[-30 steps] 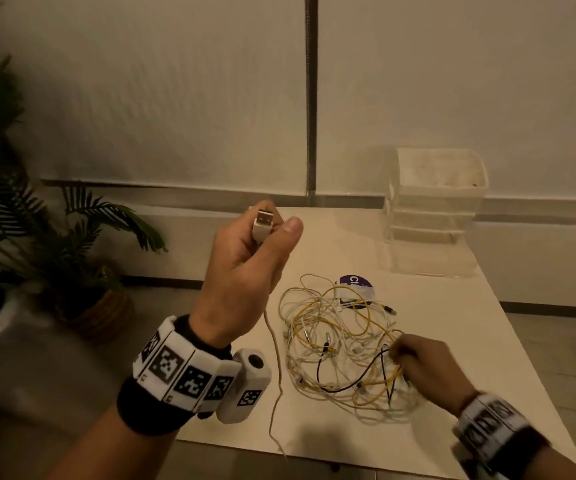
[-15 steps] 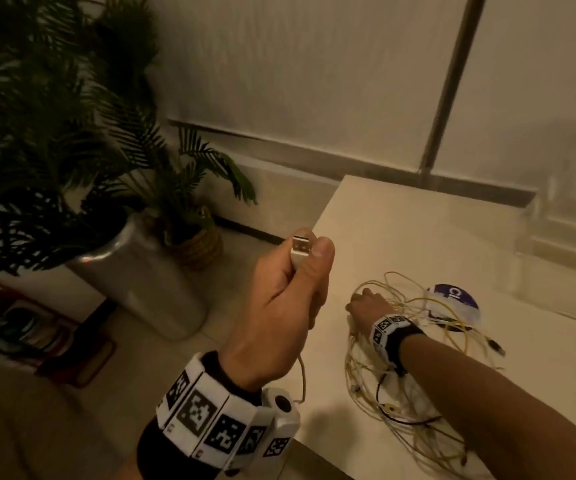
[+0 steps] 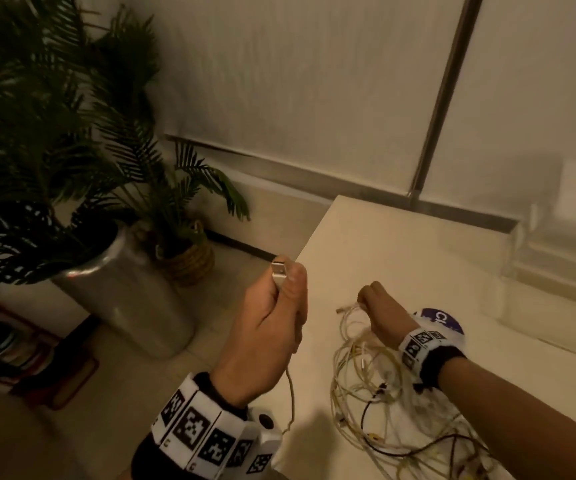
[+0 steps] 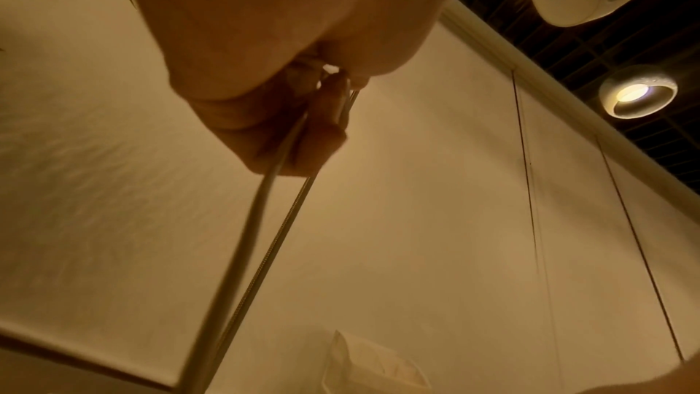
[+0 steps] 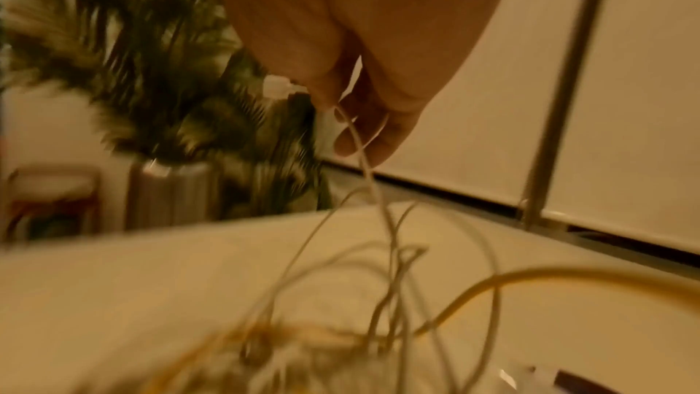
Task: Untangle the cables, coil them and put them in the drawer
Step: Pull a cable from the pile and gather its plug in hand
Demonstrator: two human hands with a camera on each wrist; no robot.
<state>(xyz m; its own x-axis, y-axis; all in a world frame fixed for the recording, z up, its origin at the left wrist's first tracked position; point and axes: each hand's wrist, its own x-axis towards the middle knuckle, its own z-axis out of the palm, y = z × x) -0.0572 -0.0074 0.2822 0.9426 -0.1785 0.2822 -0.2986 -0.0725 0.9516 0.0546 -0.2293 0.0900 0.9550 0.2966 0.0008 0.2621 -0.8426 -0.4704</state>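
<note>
Left hand: our left hand (image 3: 266,327) pinches a USB plug (image 3: 279,270) between thumb and fingers, raised off the table so its pale cable (image 3: 290,393) hangs free, probably to keep the found end apart.
Right hand: our right hand (image 3: 380,315) pinches a thin white strand (image 5: 363,158), lifting it from the heap, we judge to trace where it runs.
Tangle: the cable tangle (image 3: 376,393) of white, yellow and black leads lies on the white table (image 3: 401,251) under our right wrist, uncoiled.
Beyond: a purple round label (image 3: 442,318) lies just behind the wrist.
Drawer: the clear drawer unit (image 3: 563,237) stands at the far right, blurred; we cannot tell whether a drawer is open.
Off table: potted palms (image 3: 72,150) stand left.
</note>
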